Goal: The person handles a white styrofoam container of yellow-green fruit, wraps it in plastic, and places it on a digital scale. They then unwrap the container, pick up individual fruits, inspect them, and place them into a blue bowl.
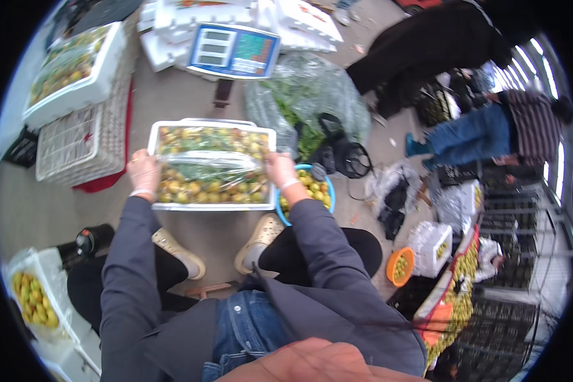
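Observation:
A white foam box [210,207] of small green-brown fruit, possibly jujubes, is in front of me. Green leaves lie among the fruit, and clear plastic film with a pale band across the middle covers the top. My left hand [144,173], in a thin clear glove, grips the box's left side. On the opposite side my right hand [281,171], gloved alike, holds the rim near the corner. Just beyond the box rises a scale's post [223,93] with a blue-framed display [234,50]. Whether the box rests on the scale's platform cannot be made out.
A blue basin [333,196] of fruit stands by my right forearm. Beyond it are a leaf-filled plastic bag [315,81] and a black bag [332,153]. Stacked crates [69,143] bear another filled foam box [67,107] at left. A person [530,126] bends at far right.

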`<state>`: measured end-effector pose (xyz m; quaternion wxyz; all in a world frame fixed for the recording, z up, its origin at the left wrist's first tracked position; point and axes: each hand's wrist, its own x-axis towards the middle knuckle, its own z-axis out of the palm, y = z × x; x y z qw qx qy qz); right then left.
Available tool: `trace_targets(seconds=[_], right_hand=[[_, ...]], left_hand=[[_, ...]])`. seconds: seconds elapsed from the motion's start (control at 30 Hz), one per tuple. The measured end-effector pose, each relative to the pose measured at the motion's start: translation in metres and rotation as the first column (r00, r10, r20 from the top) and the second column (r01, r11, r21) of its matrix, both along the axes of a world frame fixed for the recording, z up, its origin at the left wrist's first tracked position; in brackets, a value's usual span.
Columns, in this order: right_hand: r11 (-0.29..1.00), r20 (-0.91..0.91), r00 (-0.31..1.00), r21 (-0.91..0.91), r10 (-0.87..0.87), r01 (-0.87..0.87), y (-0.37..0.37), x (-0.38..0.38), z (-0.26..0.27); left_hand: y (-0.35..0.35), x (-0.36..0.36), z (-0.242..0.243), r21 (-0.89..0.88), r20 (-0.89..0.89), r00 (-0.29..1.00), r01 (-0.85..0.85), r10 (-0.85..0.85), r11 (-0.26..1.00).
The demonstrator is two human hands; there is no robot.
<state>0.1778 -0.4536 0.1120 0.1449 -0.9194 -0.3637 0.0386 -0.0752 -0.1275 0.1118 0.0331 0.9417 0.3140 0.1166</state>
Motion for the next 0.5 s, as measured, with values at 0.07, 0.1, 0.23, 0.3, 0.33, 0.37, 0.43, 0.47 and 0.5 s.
trace_targets(seconds=[0.07,0.1,0.23,0.3,0.33,0.37,0.43,0.47,0.5], right_hand=[[0.999,0.026,0.999,0.034,0.038,-0.039,0.002,-0.004,-0.006],[0.997,-0.027,0.999,0.072,0.017,-0.015,0.004,-0.006,-0.010],[0.905,-0.311,0.914,0.249,-0.262,0.344,0.005,-0.001,-0.025],[0.822,-0.470,0.830,0.312,-0.302,0.476,0.004,0.007,-0.030],[0.763,-0.576,0.726,0.251,-0.377,0.596,0.005,0.011,-0.031],[0.771,-0.611,0.718,0.262,-0.333,0.580,0.003,0.015,-0.031],[0.757,-0.704,0.596,0.127,-0.386,0.641,0.004,0.019,-0.025],[0.835,-0.586,0.698,0.065,-0.411,0.546,0.005,0.021,-0.021],[0.885,-0.455,0.800,0.054,-0.391,0.463,0.009,0.020,-0.015]], left_hand=[[0.011,0.006,-0.005,-0.021,-0.012,1.000,0.008,-0.008,1.000],[0.016,0.009,-0.008,-0.004,0.013,1.000,0.004,-0.004,1.000],[0.026,0.017,-0.025,-0.254,0.068,0.988,-0.116,0.137,0.960],[0.023,0.016,-0.032,-0.300,0.137,0.974,-0.135,0.183,0.944],[0.022,0.015,-0.035,-0.301,0.181,0.961,-0.150,0.211,0.942],[0.022,0.015,-0.038,-0.284,0.251,0.936,-0.173,0.247,0.943],[0.027,0.016,-0.043,-0.358,0.236,0.936,-0.165,0.260,0.919],[0.031,0.017,-0.045,-0.374,0.246,0.923,-0.191,0.295,0.908],[0.037,0.015,-0.047,-0.384,0.250,0.910,-0.220,0.330,0.897]])
